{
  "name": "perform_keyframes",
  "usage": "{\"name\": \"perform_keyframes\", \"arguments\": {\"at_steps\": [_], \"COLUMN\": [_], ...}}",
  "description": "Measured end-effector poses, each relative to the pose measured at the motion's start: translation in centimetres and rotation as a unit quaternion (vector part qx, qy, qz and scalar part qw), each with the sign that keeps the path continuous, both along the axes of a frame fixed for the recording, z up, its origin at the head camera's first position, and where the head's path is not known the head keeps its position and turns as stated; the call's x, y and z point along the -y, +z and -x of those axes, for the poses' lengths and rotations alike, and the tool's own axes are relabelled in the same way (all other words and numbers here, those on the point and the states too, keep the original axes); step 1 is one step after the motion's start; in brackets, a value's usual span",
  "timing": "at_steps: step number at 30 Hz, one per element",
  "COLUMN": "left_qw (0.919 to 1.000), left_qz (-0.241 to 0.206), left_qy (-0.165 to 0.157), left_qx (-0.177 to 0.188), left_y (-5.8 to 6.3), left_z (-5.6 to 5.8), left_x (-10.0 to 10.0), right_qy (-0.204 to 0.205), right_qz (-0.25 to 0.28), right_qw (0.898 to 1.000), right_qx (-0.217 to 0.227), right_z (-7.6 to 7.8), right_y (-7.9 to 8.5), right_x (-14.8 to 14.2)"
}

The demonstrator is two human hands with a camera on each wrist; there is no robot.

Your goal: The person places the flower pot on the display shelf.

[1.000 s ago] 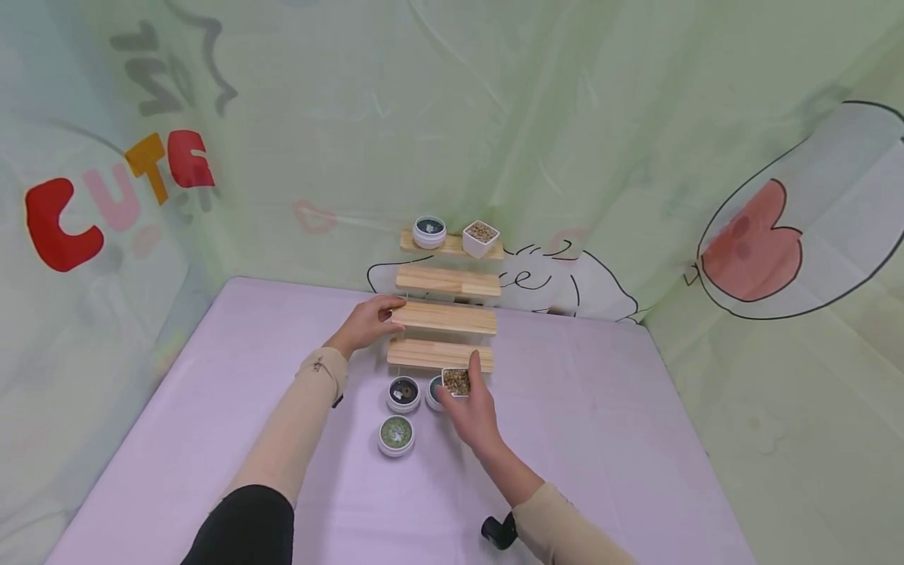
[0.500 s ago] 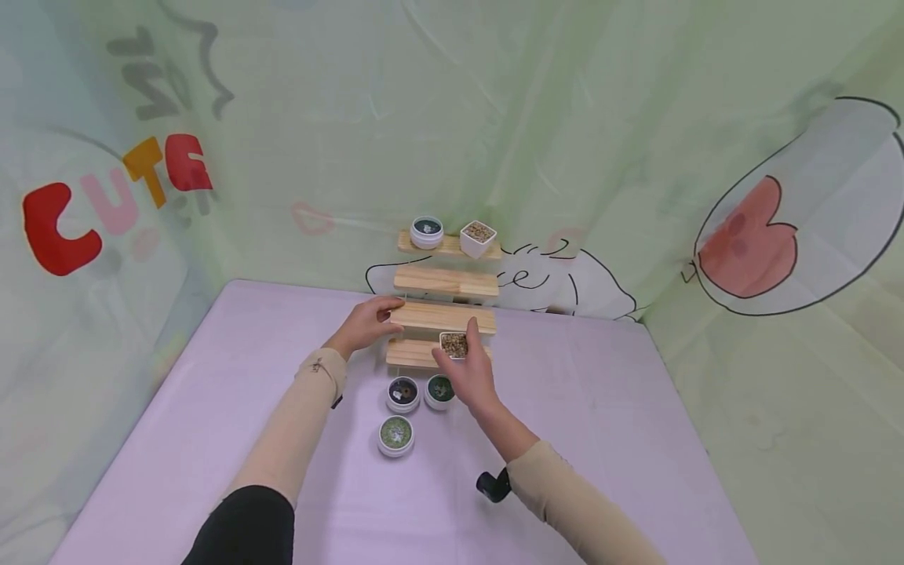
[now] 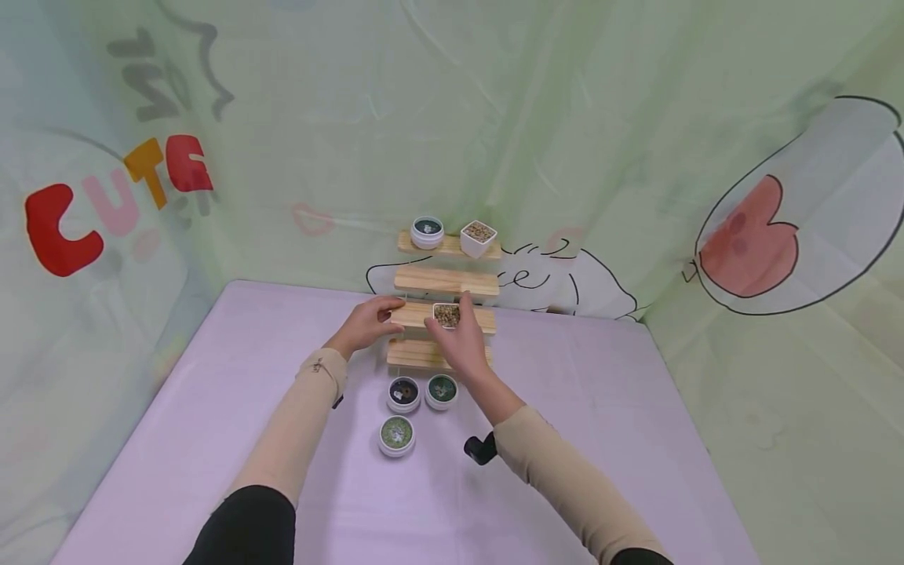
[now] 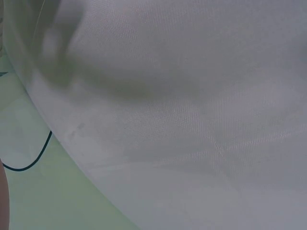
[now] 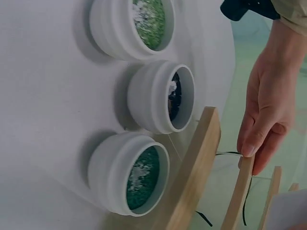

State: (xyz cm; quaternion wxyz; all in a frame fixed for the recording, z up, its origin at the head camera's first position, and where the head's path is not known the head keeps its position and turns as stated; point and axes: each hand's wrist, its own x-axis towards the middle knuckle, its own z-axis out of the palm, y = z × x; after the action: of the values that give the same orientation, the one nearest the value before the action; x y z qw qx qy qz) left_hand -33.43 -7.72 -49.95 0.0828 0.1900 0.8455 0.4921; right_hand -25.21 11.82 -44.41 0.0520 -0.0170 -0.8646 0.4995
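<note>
A small square white pot (image 3: 446,315) filled with brown gravel is gripped by my right hand (image 3: 464,345) between thumb and fingers. It is at the second step from the bottom of a wooden tiered stand (image 3: 417,353); whether it touches the board is unclear. My left hand (image 3: 362,323) pinches the left end of that same step, as the right wrist view shows with the left hand (image 5: 271,103) on the board's edge. Three round white pots stand in front: one with dark filling (image 3: 404,394), one dark green (image 3: 441,391), one light green (image 3: 396,434).
On the top step sit another round white pot (image 3: 427,232) and another square gravel pot (image 3: 479,238). A lilac cloth (image 3: 586,424) covers the table. Printed fabric (image 3: 318,141) hangs behind and at both sides. The left wrist view shows mostly cloth (image 4: 192,134).
My right hand has lifted the square gravel pot from in front of the stand, up and forward past the lowest step to the second. The left hand has stayed at the step's end.
</note>
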Motion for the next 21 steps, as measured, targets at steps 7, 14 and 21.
{"name": "perform_keyframes", "arguments": {"at_steps": [7,14,21], "left_qw": [1.0000,1.0000,1.0000], "left_qz": [-0.002,0.005,0.004], "left_qy": [-0.002,-0.001,0.000], "left_qx": [0.000,-0.004,-0.005], "left_y": [0.1,0.3,0.4], "left_z": [0.0,-0.1,-0.2], "left_x": [0.0,0.0,-0.1], "right_qy": [-0.008,-0.017,-0.020], "right_qz": [0.007,-0.015,-0.004], "right_qw": [1.000,1.000,1.000], "right_qx": [0.010,-0.008,-0.013], "right_z": [1.2,2.5,3.8], "right_y": [0.8,1.5,2.3], "right_x": [0.7,1.1,1.6]}}
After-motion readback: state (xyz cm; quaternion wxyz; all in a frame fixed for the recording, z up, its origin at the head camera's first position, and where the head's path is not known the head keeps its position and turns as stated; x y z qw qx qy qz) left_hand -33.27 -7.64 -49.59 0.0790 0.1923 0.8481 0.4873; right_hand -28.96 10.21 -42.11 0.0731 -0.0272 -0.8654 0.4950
